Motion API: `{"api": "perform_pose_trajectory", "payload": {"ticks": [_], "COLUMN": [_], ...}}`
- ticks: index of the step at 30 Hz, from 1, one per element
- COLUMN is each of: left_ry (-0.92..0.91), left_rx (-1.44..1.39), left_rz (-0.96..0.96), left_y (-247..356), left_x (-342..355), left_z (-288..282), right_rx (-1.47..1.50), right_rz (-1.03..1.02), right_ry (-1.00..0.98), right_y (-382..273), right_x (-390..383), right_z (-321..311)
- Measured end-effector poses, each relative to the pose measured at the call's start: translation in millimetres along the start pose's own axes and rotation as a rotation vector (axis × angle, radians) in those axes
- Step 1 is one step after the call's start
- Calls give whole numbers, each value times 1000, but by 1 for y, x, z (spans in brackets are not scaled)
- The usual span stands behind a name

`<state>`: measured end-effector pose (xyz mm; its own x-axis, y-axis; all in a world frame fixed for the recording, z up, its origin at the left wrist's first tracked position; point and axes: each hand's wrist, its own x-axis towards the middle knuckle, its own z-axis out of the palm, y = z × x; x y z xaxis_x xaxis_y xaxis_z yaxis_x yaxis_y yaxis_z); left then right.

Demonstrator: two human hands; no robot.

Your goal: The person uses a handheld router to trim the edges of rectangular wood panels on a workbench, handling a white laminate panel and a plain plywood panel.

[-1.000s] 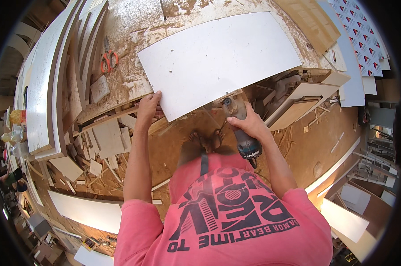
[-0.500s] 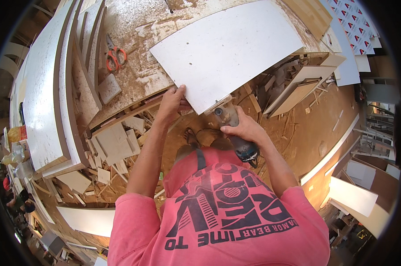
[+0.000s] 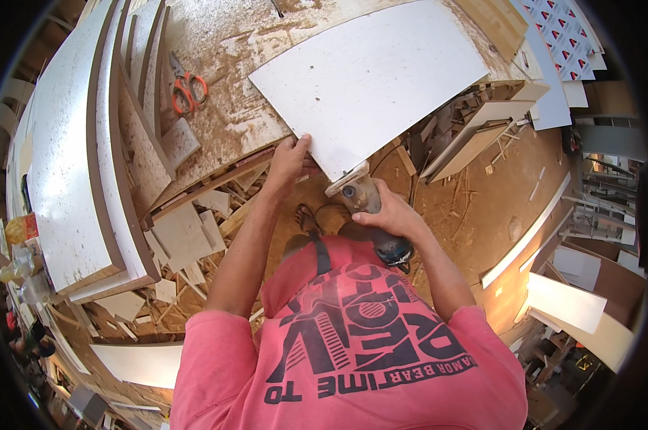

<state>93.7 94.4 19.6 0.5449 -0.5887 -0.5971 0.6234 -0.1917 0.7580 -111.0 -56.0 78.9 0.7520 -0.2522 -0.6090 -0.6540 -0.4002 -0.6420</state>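
1. A sawdust-strewn wooden workbench (image 3: 231, 64) is seen at the top, with a pair of orange-handled scissors (image 3: 188, 89) lying on it among the dust.
2. Long white laminated boards with brown edges (image 3: 73, 165) are stacked along the left side of the bench, and pale offcuts (image 3: 184, 236) are scattered on the brown floor (image 3: 496, 215) below.
3. More white panels (image 3: 568, 301) are leaned at the right of the room.
4. A large flat white rectangular panel (image 3: 381, 72) is laid on the bench, its near corner jutting past the bench edge toward the person.
5. The left hand (image 3: 289, 159) is stretched forward from a bare forearm and is closed on the panel's near edge, thumb on top.
6. The right hand (image 3: 390, 215) is wrapped firmly around a handheld power trimmer with a grey body and dark blue rear (image 3: 363, 201).
7. The trimmer's base is pressed against the panel's near corner, just right of the left hand.
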Motion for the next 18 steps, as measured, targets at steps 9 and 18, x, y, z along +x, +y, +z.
{"api": "perform_pose_trajectory", "payload": {"ticks": [9,18], "left_ry": [15,67], "left_rx": [6,-14], "left_rz": [-13,-18], "left_y": [-1,-1], "left_x": [3,1], "left_z": [0,3], "right_rx": [-6,20], "right_rz": [12,20], "right_ry": [-39,-44], "right_y": [-7,-14], "right_x": [-1,-5], "right_z": [4,19]}}
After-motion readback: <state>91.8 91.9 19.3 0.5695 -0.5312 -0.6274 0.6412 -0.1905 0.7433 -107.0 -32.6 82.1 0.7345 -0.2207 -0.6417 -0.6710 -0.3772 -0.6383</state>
